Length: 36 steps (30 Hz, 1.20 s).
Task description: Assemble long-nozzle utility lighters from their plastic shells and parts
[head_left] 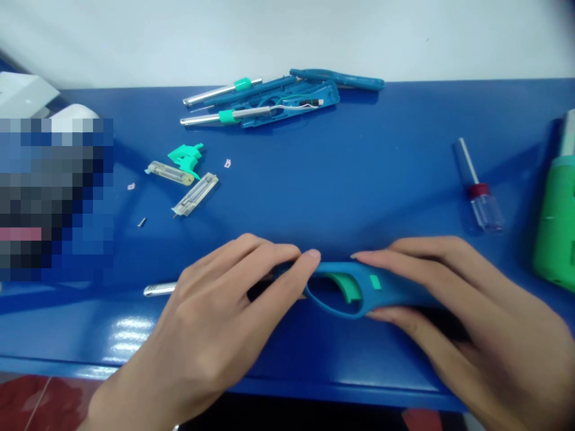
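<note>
A blue lighter [368, 293] with a green trigger inside its oval opening lies level between my hands near the table's front edge. My left hand [224, 311] is closed round its left part, with the index fingertip beside the opening; the silver tube's tip sticks out to the left of the hand. My right hand [467, 305] grips the handle between thumb and fingers, and the handle's far end is hidden under the palm.
Blue casing halves [296, 102] with silver tubes lie at the back. Left of centre are green triggers [186, 158], clear fuel tanks [196, 194] and small bits. On the right are a screwdriver [483, 203] and a green lighter-like object [559, 221].
</note>
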Each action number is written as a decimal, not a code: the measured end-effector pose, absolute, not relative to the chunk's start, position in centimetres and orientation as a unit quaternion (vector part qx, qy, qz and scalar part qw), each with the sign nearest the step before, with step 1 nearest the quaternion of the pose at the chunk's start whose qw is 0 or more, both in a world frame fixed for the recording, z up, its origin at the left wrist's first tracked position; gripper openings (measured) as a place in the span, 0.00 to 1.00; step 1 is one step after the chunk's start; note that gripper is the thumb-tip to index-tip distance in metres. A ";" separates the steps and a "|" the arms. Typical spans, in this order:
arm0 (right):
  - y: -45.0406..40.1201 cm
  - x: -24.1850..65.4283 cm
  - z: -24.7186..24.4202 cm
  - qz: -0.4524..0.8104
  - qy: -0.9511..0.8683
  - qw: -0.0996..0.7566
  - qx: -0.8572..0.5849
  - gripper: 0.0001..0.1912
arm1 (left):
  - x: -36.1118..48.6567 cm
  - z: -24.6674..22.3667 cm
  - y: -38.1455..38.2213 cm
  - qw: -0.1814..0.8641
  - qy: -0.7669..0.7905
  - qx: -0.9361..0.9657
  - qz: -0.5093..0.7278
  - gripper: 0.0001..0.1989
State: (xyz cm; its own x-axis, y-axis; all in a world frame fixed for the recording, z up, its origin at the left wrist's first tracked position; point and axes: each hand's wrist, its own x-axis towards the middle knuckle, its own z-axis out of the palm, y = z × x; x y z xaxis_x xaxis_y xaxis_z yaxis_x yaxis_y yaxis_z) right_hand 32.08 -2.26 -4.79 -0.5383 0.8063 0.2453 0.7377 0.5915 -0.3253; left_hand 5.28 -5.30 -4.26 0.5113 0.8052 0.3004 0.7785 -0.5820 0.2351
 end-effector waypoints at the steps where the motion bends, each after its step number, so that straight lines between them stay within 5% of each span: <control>1: -2.2 32.2 -4.8 0.097 -0.872 0.188 -0.441 0.18 | 5.3 -4.3 -5.3 0.039 0.456 0.869 0.191 0.24; 11: -2.4 32.6 -4.7 0.108 -0.859 0.201 -0.458 0.16 | 5.8 -3.9 -5.1 0.070 0.452 0.861 0.221 0.20; 36: -2.3 32.3 -4.4 0.147 -0.848 0.238 -0.450 0.13 | 6.0 -3.9 -5.0 -0.041 0.455 0.868 0.197 0.15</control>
State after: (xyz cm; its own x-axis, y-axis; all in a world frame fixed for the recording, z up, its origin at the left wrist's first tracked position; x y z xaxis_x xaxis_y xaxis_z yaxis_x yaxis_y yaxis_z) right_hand 32.34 -2.25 -4.43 -0.4813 0.8339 0.2702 0.6940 0.5508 -0.4637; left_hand 6.04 -5.00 -3.88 0.5086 0.7732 0.3787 0.8058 -0.5824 0.1070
